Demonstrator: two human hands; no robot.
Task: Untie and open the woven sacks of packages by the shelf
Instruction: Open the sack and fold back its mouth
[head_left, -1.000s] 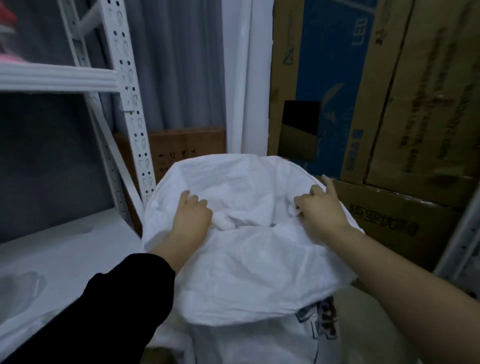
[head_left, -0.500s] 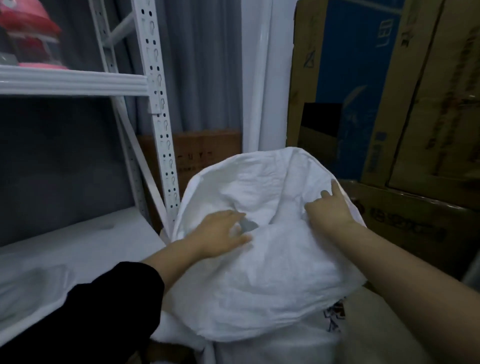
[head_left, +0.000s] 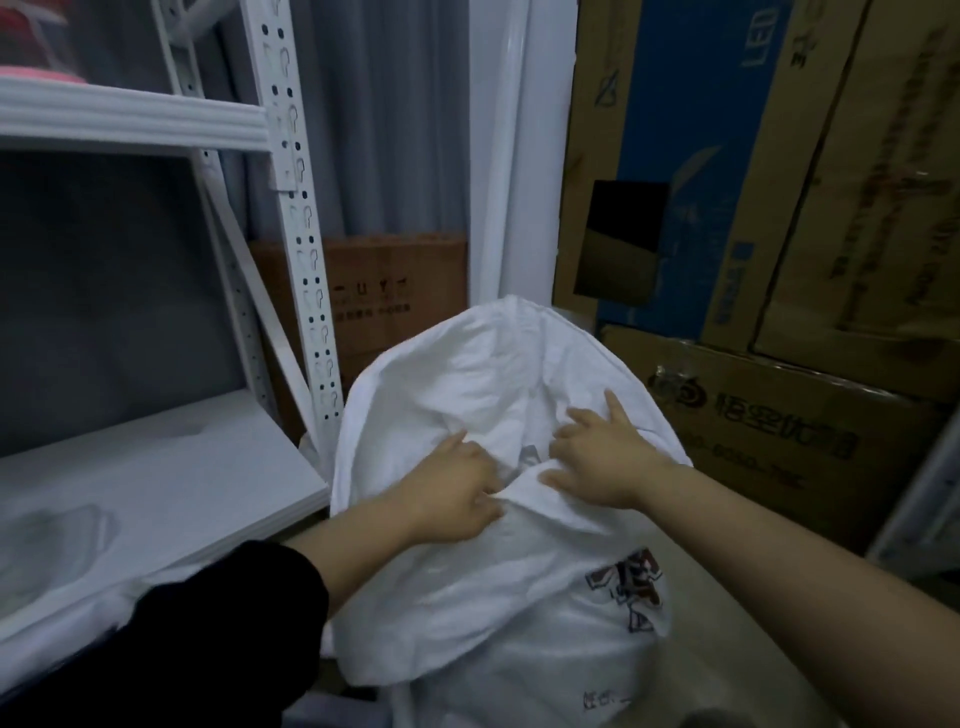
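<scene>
The boxes (head_left: 779, 208) are the biggest things here, stacked right of the sack and behind it. The tall upper one has a blue panel with "LED" printed sideways near its top; the other print on it is too blurred to read. The lower box (head_left: 769, 441) carries a round logo and a row of Chinese characters I cannot make out. The shelf (head_left: 156, 467) stands left of the sack, its white perforated post (head_left: 301, 234) just beside the sack's edge. A small brown carton (head_left: 395, 296) sits behind the sack, with faint lettering I cannot read.

The sack (head_left: 493, 571) stands in front of me, white and woven, its top folded over and crumpled. A dark red and black printed mark shows on its lower right side, illegible, with a line of small characters below it.

My left hand (head_left: 452, 493) grips a fold of the sack's top, fingers curled into the cloth. My right hand (head_left: 608, 457) pinches the cloth just beside it, forefinger stretched out.
</scene>
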